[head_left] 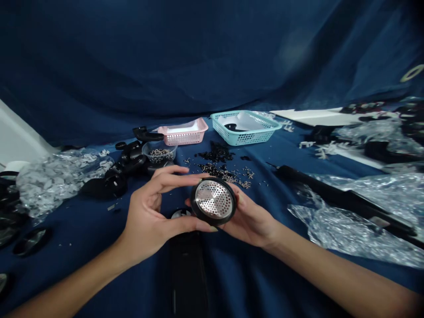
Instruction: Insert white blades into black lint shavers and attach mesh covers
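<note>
A round black-rimmed cap with a perforated metal disc (214, 198) is held up in front of me, its shiny face turned toward the camera. My left hand (159, 207) grips it between the thumb below and fingers on top. On its right side, my right hand (250, 216) also holds it, with some fingers hidden behind the rim. Beneath the hands a long black device body (188, 269) lies on the blue cloth. Its round top end is partly covered by my left hand.
Small screws (232, 174) lie scattered ahead, near a clear bowl of screws (160, 153). Behind are a pink basket (185, 138) and a turquoise basket (245, 138). A black electric screwdriver (338, 192) rests on plastic bags at right. Left are black curved parts (112, 181) and a bag of whitish pieces (56, 176).
</note>
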Available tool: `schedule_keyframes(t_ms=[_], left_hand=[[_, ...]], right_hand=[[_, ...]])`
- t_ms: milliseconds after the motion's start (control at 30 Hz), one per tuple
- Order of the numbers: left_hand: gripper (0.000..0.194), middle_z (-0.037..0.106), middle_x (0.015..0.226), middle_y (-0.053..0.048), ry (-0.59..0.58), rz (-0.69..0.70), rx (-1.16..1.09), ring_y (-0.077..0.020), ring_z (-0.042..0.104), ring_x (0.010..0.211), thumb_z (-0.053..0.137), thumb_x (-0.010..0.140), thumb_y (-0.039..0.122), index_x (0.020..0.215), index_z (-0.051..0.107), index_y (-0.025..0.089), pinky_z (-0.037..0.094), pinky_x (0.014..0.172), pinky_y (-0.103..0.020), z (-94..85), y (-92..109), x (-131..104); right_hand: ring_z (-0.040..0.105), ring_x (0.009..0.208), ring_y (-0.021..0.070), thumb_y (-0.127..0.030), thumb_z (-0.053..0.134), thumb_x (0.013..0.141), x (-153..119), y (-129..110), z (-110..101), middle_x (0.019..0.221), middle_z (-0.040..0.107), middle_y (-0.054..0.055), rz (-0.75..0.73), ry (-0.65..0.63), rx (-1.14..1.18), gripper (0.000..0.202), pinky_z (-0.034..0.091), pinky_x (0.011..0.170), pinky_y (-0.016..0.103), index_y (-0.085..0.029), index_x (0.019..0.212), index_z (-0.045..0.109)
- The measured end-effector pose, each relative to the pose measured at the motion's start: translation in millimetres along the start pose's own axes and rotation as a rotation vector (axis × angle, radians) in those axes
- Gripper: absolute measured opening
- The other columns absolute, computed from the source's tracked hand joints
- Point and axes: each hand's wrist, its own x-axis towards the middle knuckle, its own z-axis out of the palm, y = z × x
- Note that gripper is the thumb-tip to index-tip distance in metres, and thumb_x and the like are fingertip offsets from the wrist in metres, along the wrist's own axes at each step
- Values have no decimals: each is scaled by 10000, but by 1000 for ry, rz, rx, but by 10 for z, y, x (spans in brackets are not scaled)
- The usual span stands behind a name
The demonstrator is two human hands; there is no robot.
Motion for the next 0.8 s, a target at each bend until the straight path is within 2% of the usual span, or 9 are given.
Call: schedule_keyframes(t_ms=[100,200,267,333,400,467,567,700,800], left_hand=[[851,596,1465,-1,-62,27,96,-271,382,1481,987,469,101,1218,700,382,281,1237,-409,-157,-9,-13],[1180,414,1624,-25,-125,-217,47,-281,297,1532,1015,413,175,1450,500,405,197,1269,-448,-272,-125,-156],[1041,540,1531,-70,-133,-478,-2,-281,423,1466,995,499,239,1430,538,333,255,1249,-464,-261,-205,-296],[787,692,1345,-95,-91,-639,-39,-294,590,1311,969,557,279,1283,667,254,388,1172,-464,-194,-239,-421],[654,778,1145,-74,-17,-667,-68,-281,694,1124,971,538,250,1149,740,231,505,1047,-416,-122,-216,-499],[640,800,984,-29,88,-642,-115,-238,728,984,979,483,172,1083,769,244,560,932,-337,-89,-164,-529],[657,800,950,-12,207,-673,-274,-204,735,928,984,448,130,1056,781,275,580,833,-261,-125,-114,-529],[672,809,1004,-47,170,-749,-588,-252,768,902,1000,461,234,1090,782,325,608,820,-307,-208,-134,-560],[609,810,1013,-37,182,-761,-675,-191,764,820,981,530,353,1107,789,320,599,771,-230,-202,-136,-609]], right_hand=[[752,973,240,-571,779,739,28,-44,-19,1129,758,70,12,38,-6,584,583,899,381,-265,1225,672],[766,927,215,-519,653,830,79,-59,-47,1142,757,35,6,159,-15,615,579,932,380,-336,1407,544],[770,887,185,-496,607,853,111,-53,-73,1129,756,6,-15,235,-25,632,580,935,345,-377,1458,473],[767,887,164,-480,584,864,130,-44,-101,1136,750,-3,-27,274,-36,606,574,949,308,-375,1451,478],[766,909,168,-481,580,859,135,-40,-121,1185,738,12,-27,293,-58,593,570,964,303,-356,1434,502],[767,933,189,-500,593,848,128,-42,-132,1245,718,29,-30,306,-109,612,573,975,335,-346,1434,508],[769,930,205,-507,655,837,106,-46,-132,1175,734,15,-45,279,-168,600,584,965,377,-362,1408,542],[751,850,182,-342,805,787,65,-51,-111,1070,742,-11,-66,109,-200,484,623,824,338,-357,1255,681],[725,800,158,-271,865,736,36,-76,-87,1050,750,-2,-89,84,-326,493,609,775,286,-334,1206,727]])
